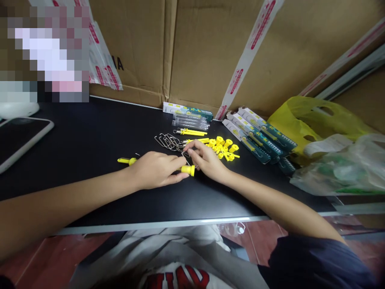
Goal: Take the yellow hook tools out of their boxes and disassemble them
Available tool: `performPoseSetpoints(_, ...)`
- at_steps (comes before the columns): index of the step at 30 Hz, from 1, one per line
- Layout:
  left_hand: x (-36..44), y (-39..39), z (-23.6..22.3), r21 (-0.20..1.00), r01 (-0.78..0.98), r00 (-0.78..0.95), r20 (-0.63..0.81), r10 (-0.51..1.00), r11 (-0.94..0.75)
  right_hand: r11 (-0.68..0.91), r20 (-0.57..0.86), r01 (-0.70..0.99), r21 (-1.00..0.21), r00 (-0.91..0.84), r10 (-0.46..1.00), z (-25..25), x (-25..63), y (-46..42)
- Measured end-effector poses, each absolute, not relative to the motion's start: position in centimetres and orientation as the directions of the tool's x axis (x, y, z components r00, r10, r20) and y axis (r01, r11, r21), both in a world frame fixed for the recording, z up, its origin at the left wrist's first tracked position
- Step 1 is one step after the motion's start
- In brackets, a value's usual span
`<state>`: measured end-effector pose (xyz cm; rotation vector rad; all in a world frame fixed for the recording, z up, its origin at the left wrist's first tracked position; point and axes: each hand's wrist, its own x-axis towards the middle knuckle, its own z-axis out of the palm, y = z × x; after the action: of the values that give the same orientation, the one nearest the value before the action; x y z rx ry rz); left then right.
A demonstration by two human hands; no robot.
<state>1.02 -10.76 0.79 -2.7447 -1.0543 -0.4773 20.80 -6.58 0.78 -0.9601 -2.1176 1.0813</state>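
My left hand [159, 168] is closed around a long yellow tool. Its narrow yellow handle end [124, 160] sticks out on the left, and a flared yellow end piece [189, 170] shows past my fingertips on the right. Just above that end piece, my right hand [208, 161] pinches a thin bent metal wire [185, 155]. Fingers hide where wire and tool meet. Behind my hands lie several bent wire hooks [167, 141]. Small yellow plastic pieces [222, 146] are heaped beyond my right hand, with yellow rods fitted with metal ends [192, 131] above them.
Clear plastic tubes [191, 121] and a printed box [174, 107] lie at the back of the black table [99, 136]. More boxes [258, 138] stack right, beside a yellow bag [300, 116] and a clear bag [345, 168]. A phone [24, 134] lies left. Cardboard [204, 48] stands behind.
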Motion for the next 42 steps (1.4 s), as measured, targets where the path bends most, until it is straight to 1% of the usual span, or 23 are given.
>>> performPoseSetpoints(3, 1.1, -10.7, 0.5, -0.05, 0.629, 0.738, 0.353, 0.576, -0.776, 0.564, 0.22, 0.471, -0.678, -0.602, 0.767, 1.6, 19.3, -5.3)
performPoseSetpoints(5, 1.0, -10.7, 0.4, -0.05, 0.627, 0.739, 0.355, 0.573, -0.777, 0.633, 0.251, 0.534, -0.561, -0.619, 0.744, 2.1, 17.9, -4.6)
performPoseSetpoints(9, 0.9, -10.5, 0.2, -0.045, 0.634, 0.735, 0.344, 0.584, -0.772, 0.673, 0.272, 0.643, -0.365, -0.618, 0.738, 2.1, 15.2, -3.4)
performPoseSetpoints(12, 0.9, -10.4, 0.2, -0.039, 0.634, 0.733, 0.347, 0.584, -0.772, 0.699, 0.294, 0.653, -0.293, -0.634, 0.716, 1.6, 14.1, -2.4)
performPoseSetpoints(15, 0.9, -10.4, 0.2, -0.037, 0.632, 0.734, 0.347, 0.583, -0.774, 0.719, 0.313, 0.644, -0.259, -0.649, 0.694, 1.1, 13.7, -1.5)
performPoseSetpoints(18, 0.9, -10.4, 0.3, -0.034, 0.634, 0.735, 0.338, 0.588, -0.773, 0.717, 0.301, 0.658, -0.23, -0.653, 0.695, 0.9, 13.6, -0.9)
performPoseSetpoints(21, 0.9, -10.4, 0.2, -0.025, 0.642, 0.73, 0.326, 0.601, -0.766, 0.719, 0.281, 0.651, -0.244, -0.662, 0.695, 0.6, 13.6, -0.6)
performPoseSetpoints(27, 0.9, -10.3, 0.0, -0.041, 0.644, 0.727, 0.344, 0.594, -0.764, 0.708, 0.332, 0.568, -0.42, -0.63, 0.702, 1.4, 14.6, -1.2)
performPoseSetpoints(32, 0.8, -10.1, -0.1, -0.044, 0.642, 0.725, 0.36, 0.587, -0.765, 0.698, 0.348, 0.488, -0.523, -0.626, 0.698, 3.0, 17.6, -4.2)
performPoseSetpoints(38, 0.8, -10.2, -0.1, -0.028, 0.648, 0.712, 0.376, 0.593, -0.761, 0.734, 0.374, 0.44, -0.517, -0.656, 0.656, 2.3, 21.9, -7.8)
performPoseSetpoints(42, 0.8, -10.2, 0.1, -0.016, 0.658, 0.704, 0.37, 0.607, -0.753, 0.763, 0.353, 0.409, -0.5, -0.709, 0.611, 1.5, 23.1, -8.4)
